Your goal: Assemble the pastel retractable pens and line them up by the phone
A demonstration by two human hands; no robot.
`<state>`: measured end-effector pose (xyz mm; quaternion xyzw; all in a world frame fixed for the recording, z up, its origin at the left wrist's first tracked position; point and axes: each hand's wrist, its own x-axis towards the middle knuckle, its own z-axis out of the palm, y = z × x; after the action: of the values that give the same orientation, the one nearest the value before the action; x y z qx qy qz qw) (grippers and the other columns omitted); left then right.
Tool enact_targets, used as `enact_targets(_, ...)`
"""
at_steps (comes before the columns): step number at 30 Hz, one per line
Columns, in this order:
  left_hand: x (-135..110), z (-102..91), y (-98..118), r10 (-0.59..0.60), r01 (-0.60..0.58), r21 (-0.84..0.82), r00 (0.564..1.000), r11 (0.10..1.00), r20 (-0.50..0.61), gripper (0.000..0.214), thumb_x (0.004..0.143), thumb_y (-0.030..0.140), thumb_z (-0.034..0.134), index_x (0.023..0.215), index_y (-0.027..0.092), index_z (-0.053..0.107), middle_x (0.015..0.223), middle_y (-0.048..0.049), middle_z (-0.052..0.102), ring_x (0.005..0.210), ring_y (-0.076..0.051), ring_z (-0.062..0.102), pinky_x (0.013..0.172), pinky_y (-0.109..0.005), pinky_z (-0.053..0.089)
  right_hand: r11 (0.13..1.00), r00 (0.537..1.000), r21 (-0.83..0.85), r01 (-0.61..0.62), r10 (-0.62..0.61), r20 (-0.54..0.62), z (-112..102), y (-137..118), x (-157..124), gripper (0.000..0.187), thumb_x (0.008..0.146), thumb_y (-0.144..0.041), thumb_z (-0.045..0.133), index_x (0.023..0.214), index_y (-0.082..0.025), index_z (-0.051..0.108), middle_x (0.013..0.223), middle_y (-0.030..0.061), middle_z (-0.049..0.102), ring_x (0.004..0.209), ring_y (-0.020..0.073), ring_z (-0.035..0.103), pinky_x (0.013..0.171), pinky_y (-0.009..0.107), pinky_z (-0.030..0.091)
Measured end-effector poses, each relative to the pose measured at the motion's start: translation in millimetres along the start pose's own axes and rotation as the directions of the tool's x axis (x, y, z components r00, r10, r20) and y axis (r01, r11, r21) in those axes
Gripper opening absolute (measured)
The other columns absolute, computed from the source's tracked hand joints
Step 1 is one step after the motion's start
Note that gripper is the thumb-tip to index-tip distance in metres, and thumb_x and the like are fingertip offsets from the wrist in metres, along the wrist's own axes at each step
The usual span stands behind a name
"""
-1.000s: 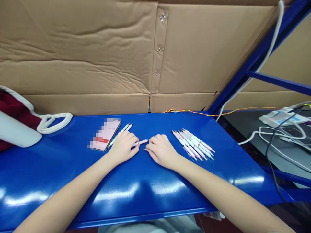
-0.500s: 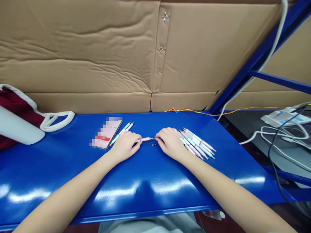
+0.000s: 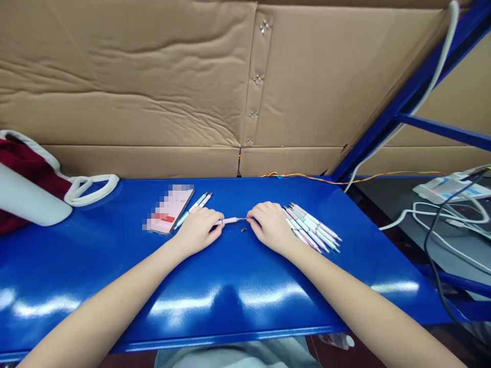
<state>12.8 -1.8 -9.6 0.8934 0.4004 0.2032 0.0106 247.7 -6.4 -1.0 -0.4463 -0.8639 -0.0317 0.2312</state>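
Note:
A pale pink pen barrel (image 3: 230, 221) lies level in my left hand (image 3: 199, 230), pinched between thumb and fingers. From its right end sticks out a thin refill (image 3: 241, 219), whose far end sits in the pinched fingertips of my right hand (image 3: 270, 225). Just below this gap, a small dark piece (image 3: 244, 230) rests on the blue table (image 3: 192, 317); it is too small to name. Several pastel pens (image 3: 316, 230) lie side by side right of my right hand, which partly covers them. Two more pens (image 3: 195, 207) lie beyond my left hand.
A phone (image 3: 169, 209) lies left of the two pens. At the far left are a white cylinder (image 3: 30, 197) and a dark red cloth item with a white strap (image 3: 92, 189). Cardboard (image 3: 153, 92) stands behind the table. Cables (image 3: 441, 214) and a blue frame (image 3: 433, 66) are at right.
The camera view has shifted slightly. Both hands keep the same hold on the pen barrel and the refill, with no clear movement between them.

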Motion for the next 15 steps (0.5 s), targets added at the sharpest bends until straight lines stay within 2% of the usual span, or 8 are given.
enact_targets(15, 1.1, -0.2, 2.6, 0.005, -0.005, -0.005, 1.000, 1.000, 0.016, 0.017, 0.088, 0.026, 0.047, 0.094, 0.019, 0.061, 0.086, -0.0027, 0.066, 0.079, -0.018, 0.058, 0.077, -0.033, 0.040, 1.000, 1.000, 0.007, 0.004, -0.004, 0.024, 0.4, -2.1, -0.1, 0.014, 0.090, -0.020, 0.049, 0.086, -0.018, 0.062, 0.089, 0.0060, 0.065, 0.087, 0.0206, 0.051, 0.076, 0.033, 0.029)
